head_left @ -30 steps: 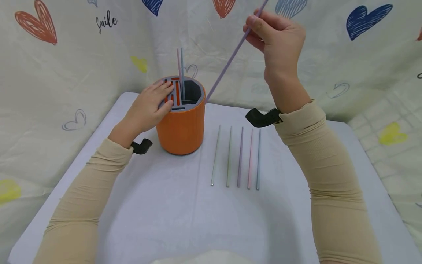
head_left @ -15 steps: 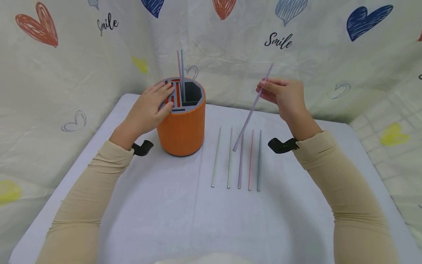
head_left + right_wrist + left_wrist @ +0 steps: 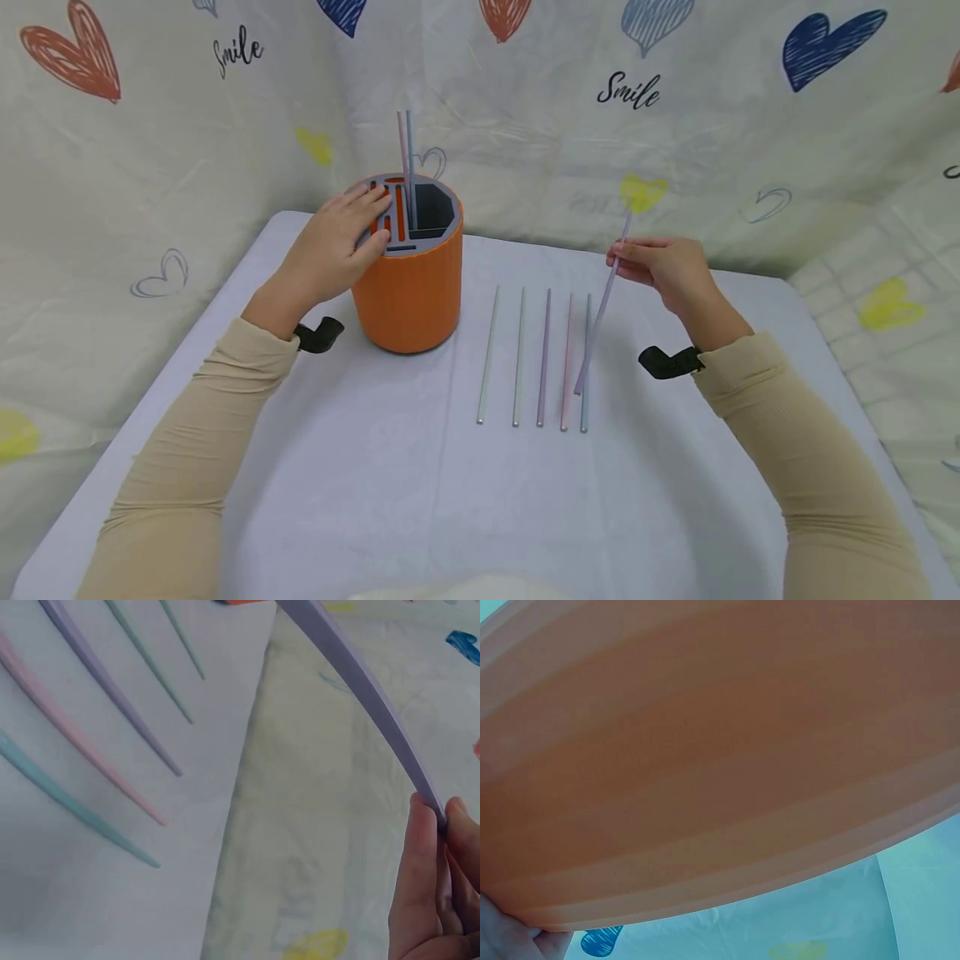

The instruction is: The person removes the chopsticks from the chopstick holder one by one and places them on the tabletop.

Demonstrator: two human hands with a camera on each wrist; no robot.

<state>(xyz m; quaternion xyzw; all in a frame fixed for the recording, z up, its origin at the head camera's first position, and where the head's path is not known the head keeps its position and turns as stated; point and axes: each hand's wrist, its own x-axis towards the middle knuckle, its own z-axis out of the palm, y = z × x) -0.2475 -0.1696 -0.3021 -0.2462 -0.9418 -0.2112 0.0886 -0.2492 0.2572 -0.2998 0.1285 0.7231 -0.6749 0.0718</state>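
My right hand (image 3: 663, 262) pinches a purple chopstick (image 3: 603, 304) between thumb and fingertips near its upper end. It hangs tilted, its lower end crossing in front of the blue chopstick (image 3: 587, 333) in the head view. On the left, my left hand (image 3: 326, 237) rests on the slotted top of an orange round knife block (image 3: 407, 304), fingers extended over the slots. A pink chopstick (image 3: 402, 142) and a blue one (image 3: 411, 167) stand upright in the block's large dark compartment. In the left wrist view the block's orange wall (image 3: 720, 765) fills most of the picture.
Several chopsticks lie in a spaced row right of the block: green (image 3: 488, 358), green (image 3: 519, 358), purple (image 3: 544, 358), pink (image 3: 568, 358), and the blue one. The white table (image 3: 420, 500) meets a heart-patterned cloth (image 3: 510, 150) behind.
My right hand has come down and to the right with the purple chopstick, from beside the block to over the row's right end. The left hand stays on the block.
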